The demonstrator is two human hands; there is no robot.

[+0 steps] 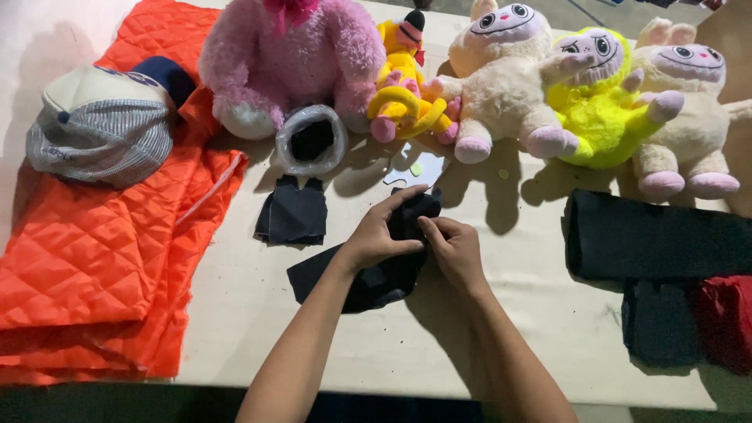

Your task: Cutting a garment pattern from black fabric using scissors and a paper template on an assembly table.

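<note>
Two bare hands meet over a piece of dark cloth (376,274) at the middle of a pale work surface (486,345). The left hand (376,235) has its fingers closed on the upper fold of the cloth, while the right hand (454,249) pinches the same fold from the other side; the rest of the piece lies flat on the surface toward the near edge. A smaller dark cloth piece (294,211) lies just left of it, apart. A row of plush toys (501,86) lines the far edge, with a pink plush (290,63) and a roll of tape (312,139) beside them. Orange quilted fabric (94,258) covers the left end, a cap (102,125) on top. Folded dark fabric (658,239) and red cloth (724,317) crowd the right end. Bare surface shows between the hands and both piles.
</note>
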